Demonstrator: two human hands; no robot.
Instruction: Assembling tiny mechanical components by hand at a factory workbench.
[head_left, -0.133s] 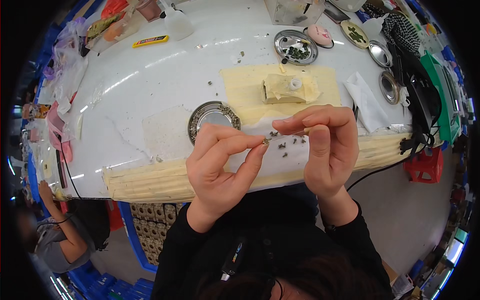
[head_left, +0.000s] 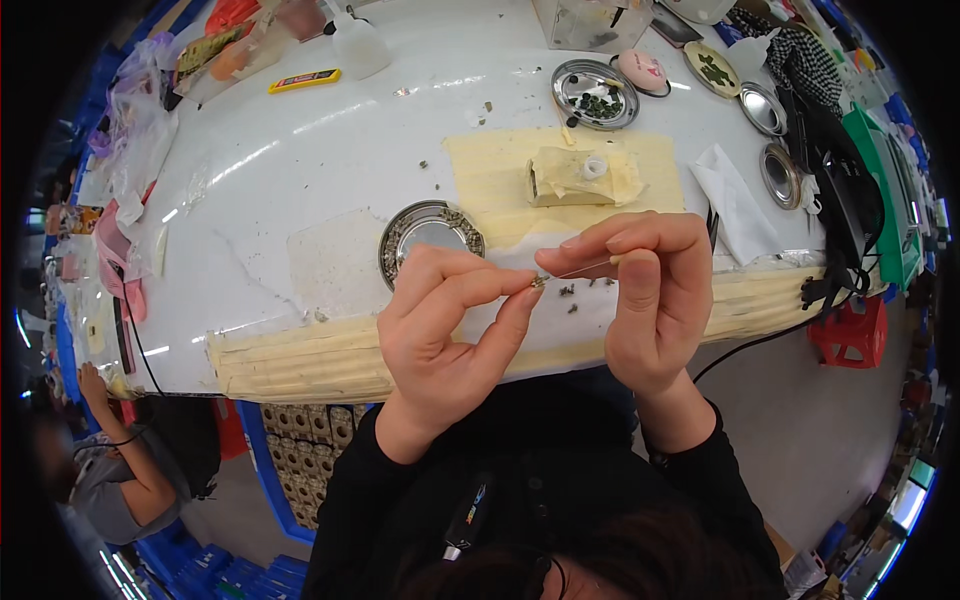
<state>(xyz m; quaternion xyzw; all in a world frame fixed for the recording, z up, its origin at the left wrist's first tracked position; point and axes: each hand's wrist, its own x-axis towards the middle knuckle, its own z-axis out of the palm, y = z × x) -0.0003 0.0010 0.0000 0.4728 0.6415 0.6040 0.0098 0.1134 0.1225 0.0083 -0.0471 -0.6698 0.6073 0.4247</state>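
Observation:
My left hand (head_left: 440, 325) pinches a small brownish-metallic piece (head_left: 538, 281) between thumb and forefinger; its exact kind is too small to tell. Across from it, my right hand (head_left: 660, 300) is closed on a thin needle-like rod (head_left: 585, 268) with a pale end at the thumb. The rod points left, its tip at or very near the small piece. Several similar small pieces (head_left: 568, 291) lie on the white sheet beneath my hands. Just behind my left hand stands a round steel dish (head_left: 430, 230) with more of them along its rim.
A tape-covered block (head_left: 565, 190) sits on a yellowish mat (head_left: 480, 160). Farther back are a steel dish of dark green bits (head_left: 594, 95), a pink oval object (head_left: 640, 70) and a yellow box (head_left: 304, 81). A white cloth (head_left: 735, 205) lies right. Someone else's arm (head_left: 145, 485) shows at left.
My hands have drawn slightly closer together. The rod's tip has come nearer to the small piece in my left hand, and the whole view has shifted a little.

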